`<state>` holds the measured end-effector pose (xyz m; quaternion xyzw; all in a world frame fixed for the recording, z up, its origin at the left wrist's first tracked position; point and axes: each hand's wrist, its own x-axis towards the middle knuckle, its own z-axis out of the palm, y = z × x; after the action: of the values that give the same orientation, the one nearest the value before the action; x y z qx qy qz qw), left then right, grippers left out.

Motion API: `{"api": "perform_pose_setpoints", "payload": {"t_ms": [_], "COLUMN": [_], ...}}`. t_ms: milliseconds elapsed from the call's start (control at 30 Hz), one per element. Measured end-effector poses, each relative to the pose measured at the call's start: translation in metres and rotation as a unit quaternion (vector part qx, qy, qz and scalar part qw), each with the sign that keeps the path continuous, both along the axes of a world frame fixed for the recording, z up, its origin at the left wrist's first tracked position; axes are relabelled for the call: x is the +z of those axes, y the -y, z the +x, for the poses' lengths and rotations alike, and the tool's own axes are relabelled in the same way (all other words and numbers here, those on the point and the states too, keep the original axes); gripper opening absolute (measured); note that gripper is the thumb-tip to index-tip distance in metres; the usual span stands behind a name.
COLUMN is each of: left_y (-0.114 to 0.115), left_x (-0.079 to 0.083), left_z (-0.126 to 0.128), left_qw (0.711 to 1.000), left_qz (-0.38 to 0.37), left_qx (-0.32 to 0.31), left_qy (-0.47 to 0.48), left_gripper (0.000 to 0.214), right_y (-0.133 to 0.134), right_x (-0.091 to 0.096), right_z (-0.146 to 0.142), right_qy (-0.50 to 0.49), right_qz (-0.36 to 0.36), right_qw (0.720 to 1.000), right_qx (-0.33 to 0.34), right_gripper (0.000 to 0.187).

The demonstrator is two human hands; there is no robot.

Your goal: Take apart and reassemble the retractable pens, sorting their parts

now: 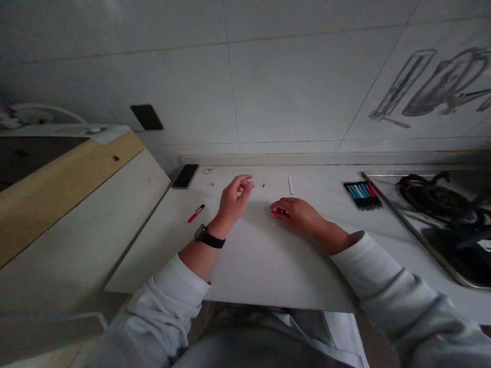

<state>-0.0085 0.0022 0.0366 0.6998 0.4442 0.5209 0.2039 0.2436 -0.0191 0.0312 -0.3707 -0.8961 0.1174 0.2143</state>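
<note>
Red pen piece (274, 211) lies on the counter (268, 266) under the right hand (301, 215), fingers together; if they grip it, I cannot tell. The raised left hand (233, 200) pinches a tiny part (249, 182); with a loose pinch it could fall and roll away, I think.

Item 1: small pale part (249, 182), too small for me to identify. Pinched in fingertips of left hand (233, 200), raised off counter (261, 255), at 11 o'clock from item 2.
Item 2: red pen piece (274, 211), slim, flat on counter. I see only its end, at 9 o'clock edge of right hand (299, 214); fingers lie over rest, grip unclear.
</note>
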Motion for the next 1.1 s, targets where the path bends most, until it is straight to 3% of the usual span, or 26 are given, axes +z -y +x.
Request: {"api": "perform_pose_setpoints", "payload": {"t_ms": [100, 200, 333, 500, 633, 833, 1100], "left_y": [-0.022, -0.041, -0.052, -0.053, -0.054, -0.057, -0.057], "left_x": [0.008, 0.005, -0.01, -0.024, -0.031, -0.037, -0.035], "left_z": [-0.043, -0.09, -0.124, -0.119, -0.113, -0.112, -0.107], "left_qw": [0.991, 0.968, 0.924, 0.883, 0.866, 0.867, 0.875], "left_qz": [0.023, -0.009, -0.095, -0.129, -0.132, -0.143, -0.121], "left_qx": [0.127, 0.232, 0.283, 0.273, 0.273, 0.277, 0.267], "left_qy": [-0.017, -0.092, -0.24, -0.36, -0.397, -0.389, -0.384], "left_gripper": [0.026, 0.028, 0.035, 0.043, 0.041, 0.038, 0.026], "right_y": [0.002, 0.004, 0.004, 0.002, 0.002, -0.01, -0.058], "right_x": [-0.006, -0.006, -0.008, -0.009, -0.003, 0.003, 0.02], "right_z": [-0.003, -0.004, -0.002, 0.001, -0.001, -0.008, -0.049], "right_qy": [0.087, 0.109, 0.105, 0.11, 0.077, 0.016, 0.083], "right_qz": [-0.03, -0.042, -0.055, -0.062, -0.044, -0.001, 0.049], "right_qw": [0.996, 0.993, 0.993, 0.992, 0.996, 1.0, 0.995], "right_qx": [0.017, 0.028, 0.024, 0.024, 0.014, 0.022, 0.008], "right_gripper": [0.016, 0.014, 0.012, 0.015, 0.036, 0.038, 0.028]}}
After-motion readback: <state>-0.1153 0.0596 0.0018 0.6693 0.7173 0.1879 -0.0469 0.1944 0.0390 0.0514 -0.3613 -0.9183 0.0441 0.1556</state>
